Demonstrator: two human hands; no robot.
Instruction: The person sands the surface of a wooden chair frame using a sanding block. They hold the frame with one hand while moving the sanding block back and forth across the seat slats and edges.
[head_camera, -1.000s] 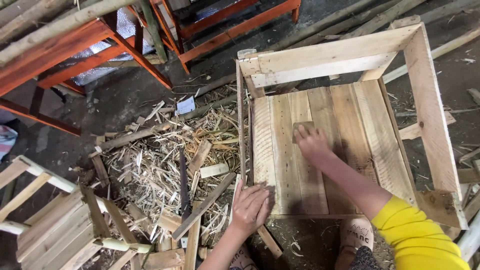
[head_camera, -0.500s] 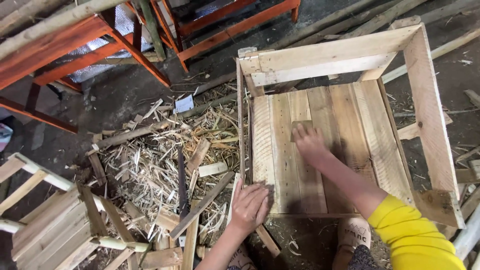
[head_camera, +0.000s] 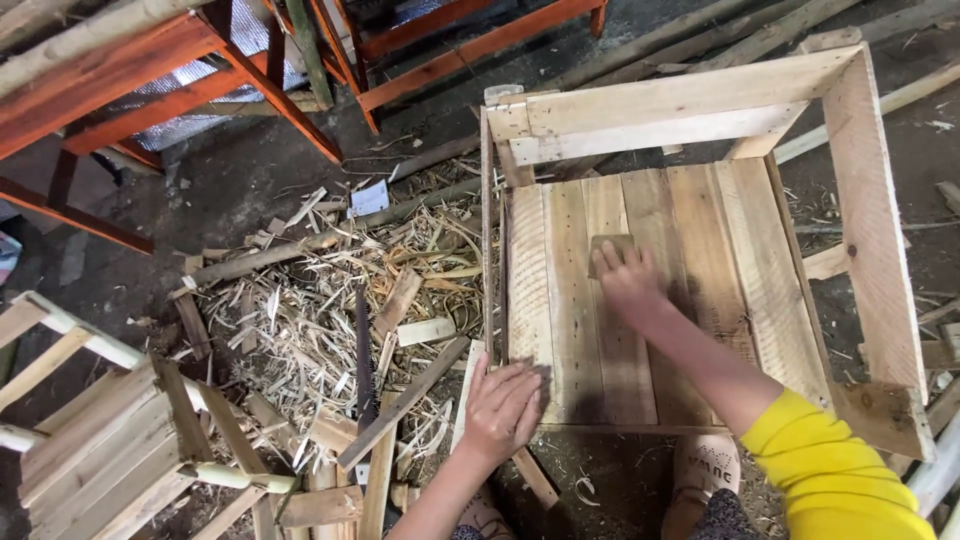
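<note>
i see two hands at work on one pale wooden crate-like frame lying on its side. my right hand lies flat on the slatted panel, fingers spread and pressing down on one small tan pad — it looks like sandpaper, though i cannot tell for sure — so the fingers are pressing rather than clenched. the pad sits on the third slat from the left, in the upper half of the panel; i count about six slats across it. the right arm ends in one yellow sleeve at the lower right.

my left hand rests palm down on the panel's lower left corner, fingers loosely curled over the edge, grasping nothing loose.

left of the frame lies one heap of shavings and splinters on the dark floor, with one long dark blade — toothed, like a saw — lying in it and one pale short offcut just beside it. one small white scrap lies above the heap. two red-painted wooden frames stand at the top left, and one unpainted slatted piece sits at the lower left. one shoe shows under the frame's near edge, beside the sleeve.
</note>
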